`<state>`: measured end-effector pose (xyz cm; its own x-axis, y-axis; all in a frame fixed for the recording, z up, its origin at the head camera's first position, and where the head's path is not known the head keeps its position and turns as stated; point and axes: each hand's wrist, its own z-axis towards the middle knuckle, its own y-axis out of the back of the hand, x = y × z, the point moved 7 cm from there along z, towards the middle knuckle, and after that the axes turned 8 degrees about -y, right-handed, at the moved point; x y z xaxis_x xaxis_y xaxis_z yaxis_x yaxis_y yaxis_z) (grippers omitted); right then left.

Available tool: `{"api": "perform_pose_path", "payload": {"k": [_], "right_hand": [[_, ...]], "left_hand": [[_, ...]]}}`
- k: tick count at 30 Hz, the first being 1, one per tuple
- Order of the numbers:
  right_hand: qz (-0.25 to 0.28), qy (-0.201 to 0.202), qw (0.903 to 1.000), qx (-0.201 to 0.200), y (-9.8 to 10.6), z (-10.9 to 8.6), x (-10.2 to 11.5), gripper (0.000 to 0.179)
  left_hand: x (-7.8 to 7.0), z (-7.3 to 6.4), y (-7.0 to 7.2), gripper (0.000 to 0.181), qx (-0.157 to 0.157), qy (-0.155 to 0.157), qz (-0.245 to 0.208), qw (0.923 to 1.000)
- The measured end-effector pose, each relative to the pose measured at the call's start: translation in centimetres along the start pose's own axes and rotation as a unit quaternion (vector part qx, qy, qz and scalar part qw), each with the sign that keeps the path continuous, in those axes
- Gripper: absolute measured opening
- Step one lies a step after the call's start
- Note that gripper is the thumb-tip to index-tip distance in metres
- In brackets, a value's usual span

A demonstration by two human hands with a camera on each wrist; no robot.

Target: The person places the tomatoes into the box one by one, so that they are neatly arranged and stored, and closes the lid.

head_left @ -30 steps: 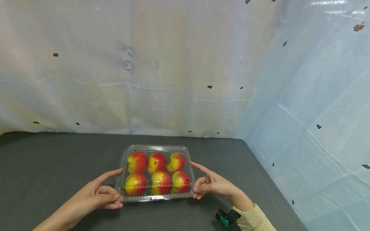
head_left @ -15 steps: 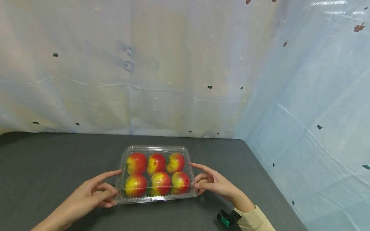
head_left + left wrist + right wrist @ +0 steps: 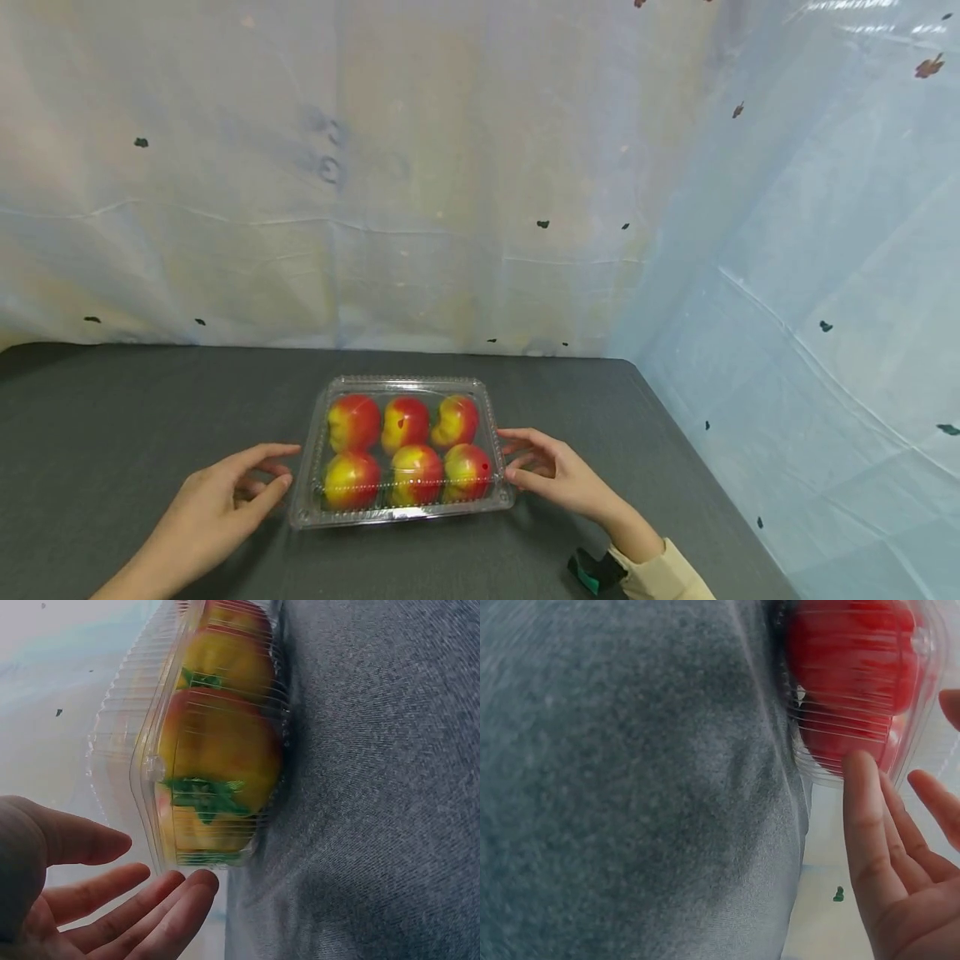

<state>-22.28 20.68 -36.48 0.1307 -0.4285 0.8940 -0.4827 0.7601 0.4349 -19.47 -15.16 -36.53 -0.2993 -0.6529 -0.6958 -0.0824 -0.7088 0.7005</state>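
Observation:
A clear plastic clamshell box point(image 3: 405, 514) with its lid down lies on the dark table. Inside are several red-and-yellow fruits point(image 3: 416, 475) in two rows; green leafy parts point(image 3: 206, 796) show on some in the left wrist view. Left of the box, my left hand point(image 3: 217, 504) is spread with thumb and fingers apart, a small gap from the rim and nothing held. On the other side my right hand point(image 3: 558, 475) has its fingers loosely extended by the right edge. Whether its fingertips still touch the box cannot be told.
The dark grey cloth-like tabletop point(image 3: 150, 417) runs back to a pale plastic sheet point(image 3: 450, 167). Another sheet point(image 3: 810, 333) hangs along the right side. A black and green band point(image 3: 592, 571) is by the right sleeve point(image 3: 663, 575).
My left hand has let go of the box's left edge and drawn away leftward. The right hand's fingers have loosened from the right edge. The box stays in nearly the same place.

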Motion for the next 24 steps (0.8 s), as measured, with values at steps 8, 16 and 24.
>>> {"api": "perform_pose_path", "payload": {"k": [8,16,24], "right_hand": [[-0.058,0.038,0.9966,-0.044,0.2,-0.1,0.5,0.042],[-0.154,0.054,0.9801,-0.113,0.5,-0.6,1.3,0.036],[-0.237,0.078,0.9541,-0.165,0.6,-1.0,1.9,0.032]], "left_hand": [[-0.4,-0.2,0.3,0.029,-0.038,-0.031,0.045,0.9978],[-1.1,-0.5,0.7,0.025,-0.076,-0.061,0.120,0.9880],[-2.1,-0.8,1.0,0.024,-0.113,-0.107,0.186,0.9701]]}}
